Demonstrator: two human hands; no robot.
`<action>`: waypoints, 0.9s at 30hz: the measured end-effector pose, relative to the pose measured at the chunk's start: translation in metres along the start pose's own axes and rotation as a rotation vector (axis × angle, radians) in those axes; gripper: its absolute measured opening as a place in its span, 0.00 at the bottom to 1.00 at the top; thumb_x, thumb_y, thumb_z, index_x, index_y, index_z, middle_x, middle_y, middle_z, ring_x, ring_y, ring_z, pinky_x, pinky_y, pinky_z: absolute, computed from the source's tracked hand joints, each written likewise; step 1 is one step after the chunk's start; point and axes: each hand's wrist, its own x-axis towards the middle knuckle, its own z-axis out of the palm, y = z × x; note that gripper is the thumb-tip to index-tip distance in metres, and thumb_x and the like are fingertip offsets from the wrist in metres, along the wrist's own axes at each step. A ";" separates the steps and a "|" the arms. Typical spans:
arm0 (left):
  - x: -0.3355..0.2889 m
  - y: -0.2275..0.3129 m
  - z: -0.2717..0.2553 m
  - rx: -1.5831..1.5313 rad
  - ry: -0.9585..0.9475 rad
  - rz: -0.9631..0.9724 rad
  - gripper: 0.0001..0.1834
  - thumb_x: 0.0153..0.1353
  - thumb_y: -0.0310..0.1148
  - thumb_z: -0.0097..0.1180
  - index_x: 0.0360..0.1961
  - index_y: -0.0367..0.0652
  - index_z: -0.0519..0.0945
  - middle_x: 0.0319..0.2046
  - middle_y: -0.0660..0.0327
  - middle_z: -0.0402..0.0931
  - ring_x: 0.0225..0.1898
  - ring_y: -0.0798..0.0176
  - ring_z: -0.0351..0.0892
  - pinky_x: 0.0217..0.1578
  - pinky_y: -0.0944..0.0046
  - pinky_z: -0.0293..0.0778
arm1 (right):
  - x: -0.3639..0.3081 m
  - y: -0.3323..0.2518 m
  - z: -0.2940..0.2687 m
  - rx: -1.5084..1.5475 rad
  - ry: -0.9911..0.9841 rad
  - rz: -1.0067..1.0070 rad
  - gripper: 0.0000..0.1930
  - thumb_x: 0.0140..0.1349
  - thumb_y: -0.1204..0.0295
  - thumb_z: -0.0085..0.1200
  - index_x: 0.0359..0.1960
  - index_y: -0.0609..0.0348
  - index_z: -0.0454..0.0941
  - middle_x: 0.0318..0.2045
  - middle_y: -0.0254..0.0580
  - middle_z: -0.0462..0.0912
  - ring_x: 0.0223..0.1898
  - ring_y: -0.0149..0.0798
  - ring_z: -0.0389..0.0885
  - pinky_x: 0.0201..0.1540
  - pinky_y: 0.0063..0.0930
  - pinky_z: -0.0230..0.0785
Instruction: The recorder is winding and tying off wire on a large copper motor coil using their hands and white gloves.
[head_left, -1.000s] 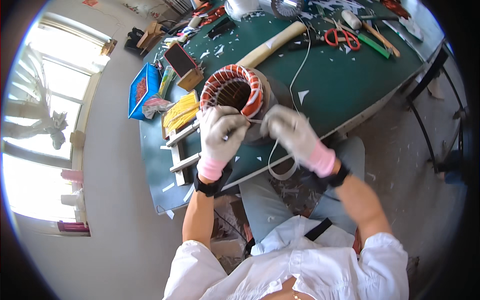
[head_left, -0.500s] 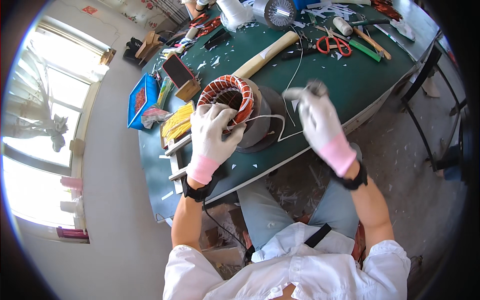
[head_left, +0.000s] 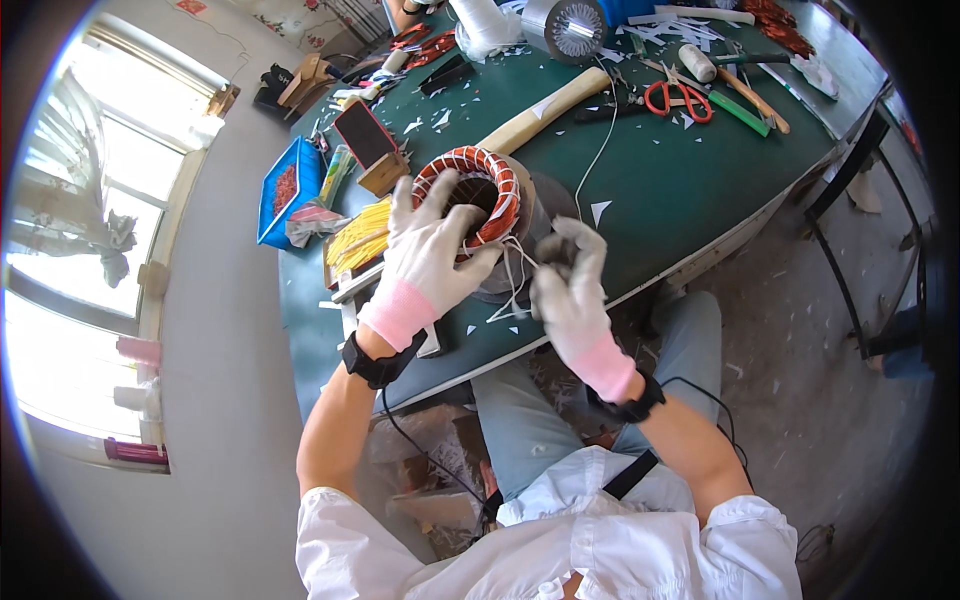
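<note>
A motor stator (head_left: pixel 548 205) stands on the green table, its orange-red winding ring (head_left: pixel 512 195) laced with white cord. My left hand (head_left: pixel 425 255), in a white glove with a pink cuff, lies over the near left side of the ring with its fingers spread. Just right of the ring, my gloved right hand (head_left: pixel 572 295) has its fingers curled and slightly blurred. A taut piece of white cord (head_left: pixel 525 253) runs from the ring's edge to its thumb and fingertips. A loose loop of cord hangs down the stator's near side.
Left of the stator are yellow strips (head_left: pixel 360 238), a blue tray (head_left: pixel 290 190) and a phone (head_left: pixel 364 132) on a wooden block. A wooden mallet handle (head_left: pixel 545 110) lies behind it. Red-handled scissors (head_left: pixel 678 100), a green-handled tool (head_left: pixel 740 113) and a metal stator core (head_left: pixel 565 30) sit farther back.
My right hand has come in from the right, back to the ring, and the cord now hangs in a loop. My left hand's fingers have spread and lifted on the ring.
</note>
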 end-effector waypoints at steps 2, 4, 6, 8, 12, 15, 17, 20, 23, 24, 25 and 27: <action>-0.005 0.001 -0.003 0.219 -0.024 -0.222 0.29 0.46 0.44 0.66 0.50 0.42 0.78 0.63 0.50 0.63 0.65 0.35 0.54 0.64 0.39 0.50 | -0.012 -0.028 -0.026 0.454 -0.369 0.574 0.18 0.65 0.78 0.43 0.57 0.63 0.67 0.42 0.39 0.76 0.36 0.33 0.79 0.45 0.29 0.75; -0.004 0.001 -0.001 0.181 0.008 -0.238 0.40 0.43 0.48 0.67 0.57 0.42 0.72 0.67 0.52 0.58 0.67 0.34 0.48 0.66 0.36 0.43 | -0.001 -0.047 -0.039 0.487 -0.802 0.833 0.14 0.66 0.76 0.44 0.52 0.65 0.73 0.42 0.40 0.80 0.41 0.31 0.80 0.47 0.26 0.75; -0.005 0.006 0.001 0.255 0.220 -0.203 0.45 0.41 0.54 0.68 0.59 0.38 0.70 0.69 0.56 0.57 0.69 0.38 0.48 0.67 0.33 0.35 | 0.014 -0.068 -0.028 0.218 -0.776 0.378 0.13 0.64 0.75 0.49 0.47 0.67 0.77 0.45 0.45 0.81 0.49 0.38 0.80 0.55 0.32 0.71; -0.010 0.010 0.010 0.233 0.309 -0.226 0.48 0.42 0.51 0.69 0.62 0.38 0.66 0.69 0.59 0.56 0.70 0.39 0.45 0.66 0.30 0.30 | 0.044 -0.071 0.003 -0.271 -0.425 -0.588 0.13 0.62 0.77 0.50 0.48 0.65 0.76 0.39 0.48 0.82 0.40 0.47 0.81 0.44 0.32 0.72; -0.014 0.000 0.026 0.487 0.534 -0.074 0.46 0.44 0.45 0.68 0.62 0.39 0.62 0.69 0.52 0.54 0.68 0.39 0.48 0.65 0.29 0.31 | 0.066 -0.062 0.036 -0.408 -0.388 -0.851 0.18 0.59 0.78 0.51 0.53 0.60 0.70 0.36 0.55 0.77 0.34 0.56 0.76 0.38 0.41 0.71; -0.019 0.005 0.040 0.124 0.509 -0.063 0.39 0.45 0.42 0.67 0.57 0.38 0.66 0.65 0.42 0.54 0.67 0.37 0.50 0.65 0.32 0.41 | 0.024 -0.049 -0.027 -0.661 -0.305 -0.570 0.13 0.64 0.71 0.50 0.49 0.59 0.75 0.35 0.51 0.80 0.32 0.52 0.78 0.37 0.41 0.71; -0.018 0.014 0.025 0.113 0.274 -0.055 0.27 0.49 0.37 0.63 0.50 0.40 0.72 0.52 0.48 0.69 0.60 0.44 0.63 0.64 0.36 0.48 | -0.013 -0.028 -0.098 -0.621 -0.095 -0.164 0.10 0.67 0.66 0.49 0.43 0.56 0.79 0.34 0.43 0.82 0.25 0.39 0.77 0.31 0.34 0.71; -0.010 0.016 0.011 0.053 0.202 0.042 0.16 0.50 0.32 0.60 0.41 0.40 0.76 0.34 0.56 0.75 0.45 0.50 0.74 0.60 0.40 0.56 | -0.061 0.025 -0.263 0.530 0.383 0.595 0.14 0.72 0.59 0.42 0.47 0.54 0.73 0.26 0.26 0.71 0.18 0.18 0.59 0.19 0.14 0.54; -0.016 0.007 0.017 0.059 0.189 0.055 0.17 0.50 0.29 0.61 0.43 0.39 0.75 0.36 0.54 0.74 0.46 0.49 0.73 0.57 0.46 0.60 | -0.034 -0.039 -0.174 -0.213 0.310 0.372 0.12 0.72 0.61 0.43 0.48 0.54 0.70 0.24 0.25 0.69 0.16 0.18 0.55 0.18 0.15 0.50; -0.017 0.009 0.022 0.054 0.187 0.056 0.17 0.50 0.29 0.61 0.43 0.39 0.75 0.36 0.54 0.74 0.46 0.49 0.73 0.57 0.46 0.60 | -0.023 -0.044 -0.146 -0.360 0.167 0.227 0.09 0.70 0.66 0.45 0.46 0.55 0.71 0.24 0.30 0.72 0.17 0.23 0.63 0.19 0.21 0.58; -0.020 0.014 0.023 0.098 0.190 -0.016 0.17 0.51 0.29 0.60 0.43 0.39 0.75 0.37 0.53 0.74 0.46 0.48 0.72 0.56 0.47 0.61 | -0.002 -0.034 -0.117 -0.732 0.054 -0.388 0.08 0.67 0.69 0.49 0.44 0.56 0.73 0.25 0.39 0.75 0.21 0.34 0.74 0.24 0.30 0.66; -0.027 0.018 0.024 0.117 0.222 -0.115 0.16 0.54 0.28 0.58 0.45 0.38 0.74 0.38 0.51 0.74 0.47 0.46 0.70 0.53 0.48 0.62 | 0.016 -0.053 -0.047 -0.753 -0.129 -0.504 0.09 0.61 0.68 0.56 0.41 0.55 0.75 0.28 0.46 0.77 0.27 0.47 0.80 0.29 0.39 0.71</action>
